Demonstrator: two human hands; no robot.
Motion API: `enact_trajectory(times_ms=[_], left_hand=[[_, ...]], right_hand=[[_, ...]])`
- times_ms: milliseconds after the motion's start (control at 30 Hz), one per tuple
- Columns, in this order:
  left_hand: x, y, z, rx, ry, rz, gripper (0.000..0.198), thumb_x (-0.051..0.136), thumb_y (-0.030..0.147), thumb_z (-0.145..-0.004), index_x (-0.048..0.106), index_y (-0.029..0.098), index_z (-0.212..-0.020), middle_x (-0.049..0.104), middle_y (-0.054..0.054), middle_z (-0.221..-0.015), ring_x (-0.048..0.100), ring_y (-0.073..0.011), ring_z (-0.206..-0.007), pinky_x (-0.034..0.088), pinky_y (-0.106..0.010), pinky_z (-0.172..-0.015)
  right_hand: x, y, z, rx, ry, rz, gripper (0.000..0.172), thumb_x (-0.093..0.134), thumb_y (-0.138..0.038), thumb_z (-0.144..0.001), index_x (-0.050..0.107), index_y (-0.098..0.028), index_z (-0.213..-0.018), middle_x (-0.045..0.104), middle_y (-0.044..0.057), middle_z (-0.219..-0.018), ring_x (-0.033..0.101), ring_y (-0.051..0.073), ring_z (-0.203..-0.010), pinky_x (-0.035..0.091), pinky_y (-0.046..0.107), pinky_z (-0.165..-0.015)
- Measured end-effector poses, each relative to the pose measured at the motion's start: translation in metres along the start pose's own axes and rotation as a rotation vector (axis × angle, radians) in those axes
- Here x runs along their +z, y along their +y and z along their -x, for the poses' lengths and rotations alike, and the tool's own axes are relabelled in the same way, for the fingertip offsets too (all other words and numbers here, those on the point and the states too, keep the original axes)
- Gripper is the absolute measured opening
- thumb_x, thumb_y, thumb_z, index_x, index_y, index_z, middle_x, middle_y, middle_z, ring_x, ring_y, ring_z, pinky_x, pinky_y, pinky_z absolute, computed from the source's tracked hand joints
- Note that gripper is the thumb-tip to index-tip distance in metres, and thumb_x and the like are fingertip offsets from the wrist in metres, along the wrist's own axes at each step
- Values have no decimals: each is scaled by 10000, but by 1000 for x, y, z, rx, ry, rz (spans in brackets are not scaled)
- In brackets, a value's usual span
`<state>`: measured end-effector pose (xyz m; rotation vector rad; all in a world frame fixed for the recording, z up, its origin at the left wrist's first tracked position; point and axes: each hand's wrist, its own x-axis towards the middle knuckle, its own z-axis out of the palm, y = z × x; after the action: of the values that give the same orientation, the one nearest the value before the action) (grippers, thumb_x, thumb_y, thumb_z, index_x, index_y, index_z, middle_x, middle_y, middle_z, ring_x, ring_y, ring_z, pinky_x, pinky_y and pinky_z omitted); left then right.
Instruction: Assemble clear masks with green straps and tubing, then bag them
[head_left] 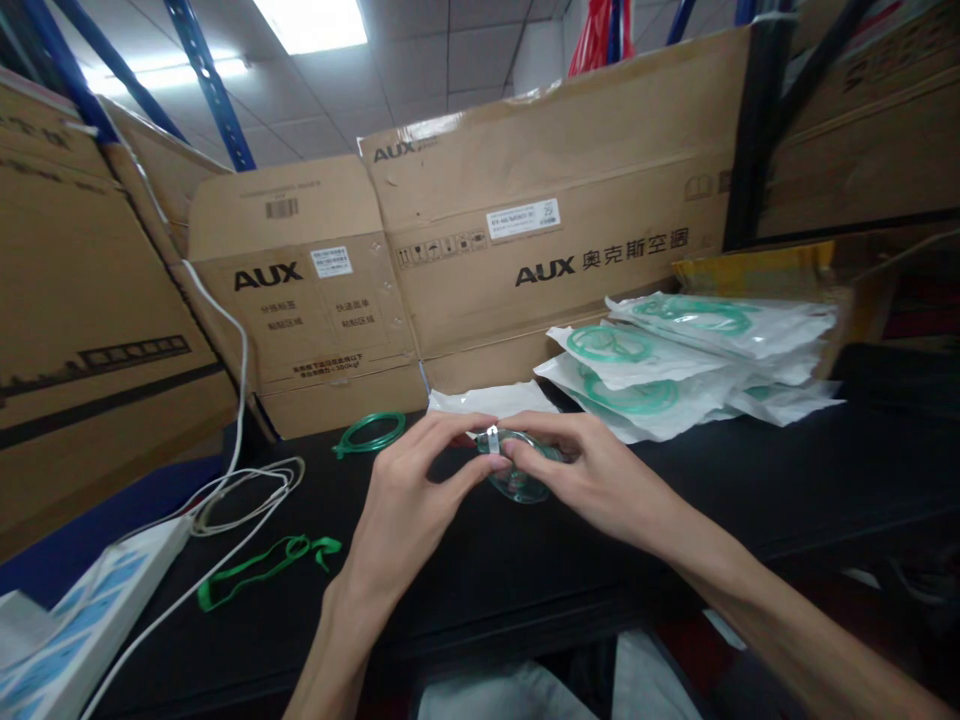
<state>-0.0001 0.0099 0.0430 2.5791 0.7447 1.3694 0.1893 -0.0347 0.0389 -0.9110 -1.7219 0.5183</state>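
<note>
A clear green-tinted oxygen mask point(521, 488) is held between my two hands above the black table. Along its near edge sits a small silvery metal nose clip point(493, 440). My left hand point(427, 470) pinches the clip side of the mask with thumb and forefinger. My right hand point(577, 465) is closed on the mask's body, its thumb beside the clip. Part of the mask is hidden behind the fingers. Behind the hands lies a flat white pouch point(487, 400). Coiled green tubing point(371, 432) rests to the left of my left hand.
A green elastic strap point(255, 572) lies at left on the black table point(480, 600). White cables point(244, 500) run beside a white-and-blue box point(112, 620). White pouches with green tubing point(637, 370) are piled at right. Cardboard sheets point(465, 280) stand along the back.
</note>
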Motion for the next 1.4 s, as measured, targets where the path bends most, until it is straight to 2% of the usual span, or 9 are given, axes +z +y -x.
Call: enact_trajectory(times_ms=[333, 533, 833, 1000, 1067, 1167, 1267, 1400], left_hand=[[3, 6, 0, 83, 58, -57, 219, 742, 246, -907, 712, 240, -1123, 731, -13, -1052, 672, -164, -896, 505, -254, -866], [4, 12, 1, 139, 96, -83, 202, 730, 214, -915, 699, 228, -1114, 727, -27, -1097, 678, -185, -1030, 502, -271, -950], [4, 18, 3, 167, 111, -130, 208, 723, 197, -919, 676, 240, -1118, 697, -23, -1108, 665, -176, -1060, 496, -273, -994], [1, 16, 1, 132, 60, -104, 253, 743, 216, -903, 689, 227, -1150, 676, -32, -1147, 657, -177, -1054, 513, -271, -966], [0, 12, 0, 112, 41, -77, 297, 736, 226, -910, 679, 236, -1201, 674, -36, -1182, 660, -182, -1060, 530, -274, -933], [-2, 7, -1, 134, 7, -25, 256, 709, 211, -932, 686, 235, -1186, 694, -39, -1212, 653, -190, -1124, 520, -292, -971], [-3, 4, 0, 166, -9, -4, 197, 702, 214, -938, 711, 233, -1134, 735, -32, -1167, 661, -188, -1130, 500, -304, -1009], [-7, 0, 1, 168, -55, 2, 275, 745, 247, -906, 716, 234, -1179, 739, -33, -1217, 665, -183, -1148, 492, -291, -1031]], right_hand=[[-2, -5, 2, -7, 38, 31, 293, 589, -194, -931, 797, -238, -1133, 791, 38, -1160, 722, 241, -1109, 538, 358, -1007], [-4, -10, 3, 34, 76, 18, 281, 609, -206, -906, 805, -224, -1106, 796, 46, -1142, 728, 248, -1092, 549, 366, -990], [-4, -18, 6, 60, 105, 113, 293, 600, -195, -893, 814, -247, -1087, 802, 32, -1116, 730, 268, -1051, 552, 369, -967], [-7, -17, 6, 72, 29, 104, 299, 584, -175, -919, 796, -233, -1123, 804, 13, -1047, 732, 224, -942, 551, 311, -887], [-9, -15, 5, 79, -12, 99, 265, 580, -212, -951, 793, -229, -1107, 800, 6, -1001, 726, 209, -913, 545, 289, -838], [-13, -11, 4, 78, -88, 74, 248, 574, -309, -990, 788, -229, -1086, 795, 4, -997, 721, 202, -909, 533, 269, -769], [-15, -10, 4, 78, -138, 18, 279, 557, -366, -1009, 785, -232, -1099, 793, 2, -1017, 719, 193, -911, 527, 261, -763], [-16, -11, 3, 92, -142, -10, 312, 544, -396, -1017, 797, -220, -1065, 792, 6, -982, 714, 194, -911, 523, 261, -780]])
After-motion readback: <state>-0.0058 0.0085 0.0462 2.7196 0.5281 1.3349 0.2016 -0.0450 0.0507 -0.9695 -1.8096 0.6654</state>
